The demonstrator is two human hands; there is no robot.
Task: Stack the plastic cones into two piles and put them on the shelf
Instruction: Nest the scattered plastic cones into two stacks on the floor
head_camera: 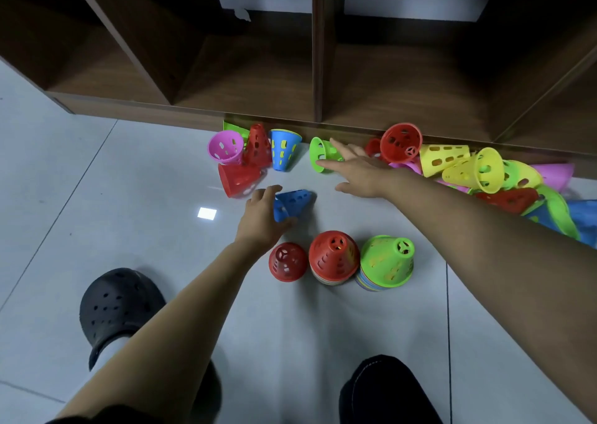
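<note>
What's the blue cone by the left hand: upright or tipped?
Tipped: blue cone lies on its side, held by the left hand.

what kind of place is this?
Probably a playroom or kindergarten storage corner, indoors: a low wooden cubby shelf, a pale tiled floor, and bright perforated plastic cones scattered along the shelf's foot.

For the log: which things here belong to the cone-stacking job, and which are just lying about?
Job:
blue cone, gripped by the left hand
green cone, at the open right hand
red-topped pile
green-topped pile
lone red cone
loose cones along the shelf

Not the job:
black shoe
floor
</note>
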